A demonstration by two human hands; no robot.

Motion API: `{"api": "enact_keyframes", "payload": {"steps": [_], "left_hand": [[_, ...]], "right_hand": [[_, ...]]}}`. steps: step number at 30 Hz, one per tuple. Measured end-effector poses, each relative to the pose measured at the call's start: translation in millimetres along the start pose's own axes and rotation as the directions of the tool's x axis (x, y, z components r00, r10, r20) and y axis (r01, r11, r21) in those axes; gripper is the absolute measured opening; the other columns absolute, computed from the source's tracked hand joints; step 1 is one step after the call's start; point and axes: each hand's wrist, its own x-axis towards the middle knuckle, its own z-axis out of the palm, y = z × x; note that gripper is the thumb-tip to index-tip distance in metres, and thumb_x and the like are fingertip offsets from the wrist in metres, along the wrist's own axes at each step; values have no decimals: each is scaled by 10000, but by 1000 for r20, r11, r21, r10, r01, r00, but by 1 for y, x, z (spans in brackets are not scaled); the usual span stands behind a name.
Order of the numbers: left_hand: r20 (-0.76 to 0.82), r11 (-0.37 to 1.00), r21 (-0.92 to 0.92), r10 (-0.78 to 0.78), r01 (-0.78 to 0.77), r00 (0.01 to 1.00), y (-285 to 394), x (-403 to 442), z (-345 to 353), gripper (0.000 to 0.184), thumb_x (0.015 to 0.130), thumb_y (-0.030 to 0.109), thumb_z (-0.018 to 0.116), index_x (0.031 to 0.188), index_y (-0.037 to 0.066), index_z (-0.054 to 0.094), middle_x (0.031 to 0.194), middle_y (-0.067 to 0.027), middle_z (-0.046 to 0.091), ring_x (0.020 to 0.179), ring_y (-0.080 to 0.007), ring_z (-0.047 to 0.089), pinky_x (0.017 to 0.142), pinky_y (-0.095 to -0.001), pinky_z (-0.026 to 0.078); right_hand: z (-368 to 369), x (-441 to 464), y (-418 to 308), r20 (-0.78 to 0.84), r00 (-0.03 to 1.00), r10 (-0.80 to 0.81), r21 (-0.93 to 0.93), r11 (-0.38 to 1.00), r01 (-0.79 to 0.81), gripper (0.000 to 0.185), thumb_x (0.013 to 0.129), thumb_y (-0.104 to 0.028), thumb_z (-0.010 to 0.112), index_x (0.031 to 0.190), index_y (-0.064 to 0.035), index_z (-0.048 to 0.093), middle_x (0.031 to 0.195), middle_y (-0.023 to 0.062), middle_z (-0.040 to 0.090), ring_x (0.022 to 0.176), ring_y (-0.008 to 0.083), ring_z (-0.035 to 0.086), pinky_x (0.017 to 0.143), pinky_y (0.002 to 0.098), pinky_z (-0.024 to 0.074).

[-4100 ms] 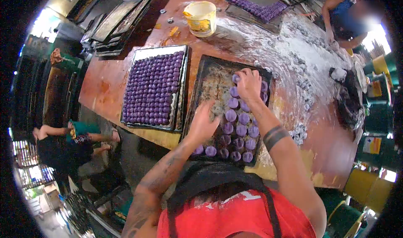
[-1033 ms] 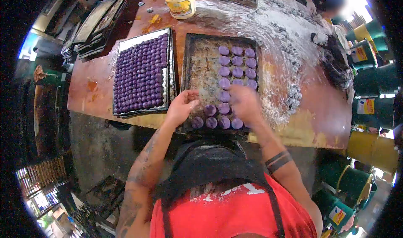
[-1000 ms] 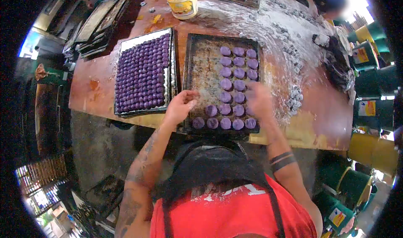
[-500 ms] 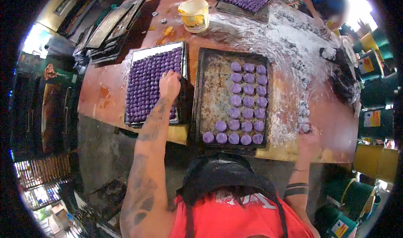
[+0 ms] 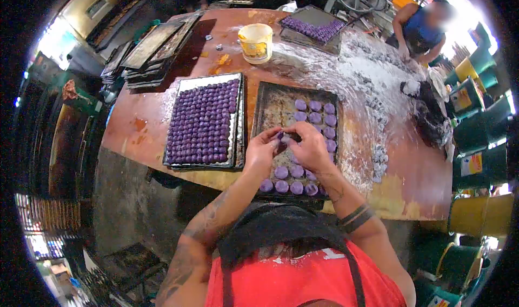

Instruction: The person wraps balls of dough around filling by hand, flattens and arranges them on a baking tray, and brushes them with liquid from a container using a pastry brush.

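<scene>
Over the dark baking tray [image 5: 270,106], my left hand [image 5: 263,147] and my right hand [image 5: 306,146] meet at the fingertips. Between them is a small purple dough piece [image 5: 280,136], pinched by the left fingers; the right fingers press against it, closed, with pale material at their tips. Flattened purple rounds [image 5: 297,187] stand in rows on the tray's right side and along its near edge, partly covered by my right hand. To the left, a second tray holds tight rows of purple balls [image 5: 203,123].
A yellow-white bucket [image 5: 255,44] stands behind the trays. Stacked flat trays [image 5: 157,50] lie at the back left. White flour [image 5: 367,63] and small pale lumps cover the right side. A co-worker [image 5: 421,28] is at the back right, near another tray of purple pieces [image 5: 316,28].
My left hand has come from the tray of balls and my right hand from the floured lumps; both now meet over the dark tray with a purple piece. The view has shifted.
</scene>
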Motion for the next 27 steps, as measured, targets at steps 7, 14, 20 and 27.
{"api": "enact_keyframes", "payload": {"steps": [7, 14, 20, 27], "left_hand": [[144, 1000, 12, -27, 26, 989, 14, -12, -11, 369, 936, 30, 596, 1297, 3, 523, 1137, -75, 616, 1011, -155, 605, 907, -300, 514], [200, 996, -34, 86, -81, 976, 27, -8, 7, 310, 874, 96, 697, 1163, 3, 632, 1065, -106, 667, 962, -217, 645, 846, -354, 546], [135, 785, 371, 483, -497, 865, 30, -3, 25, 197, 903, 83, 677, 1076, 1, 634, 968, -60, 675, 866, -160, 643, 797, -292, 534], [242, 997, -78, 12, 7, 970, 37, 11, 9, 316, 933, 151, 646, 1223, 47, 573, 1108, -61, 635, 976, -156, 633, 824, -291, 538]], "right_hand": [[-5, 0, -37, 49, 979, 198, 86, 976, -201, 459, 734, 43, 660, 1187, -27, 635, 1090, 133, 580, 1007, 248, 585, 843, 341, 507], [0, 3, 8, 195, 890, 412, 744, 530, -408, 282, 884, -96, 683, 1142, -11, 605, 1019, 40, 651, 895, 149, 615, 838, 311, 509], [1, 12, -23, -91, 821, 564, 629, 671, -391, 231, 865, -136, 686, 1064, -23, 652, 1016, 65, 659, 918, 197, 626, 849, 328, 502], [-7, 3, -21, -122, 984, -127, -150, 983, 108, 367, 768, -53, 667, 1131, -110, 666, 1328, 134, 567, 1211, 344, 530, 992, 425, 460]]}}
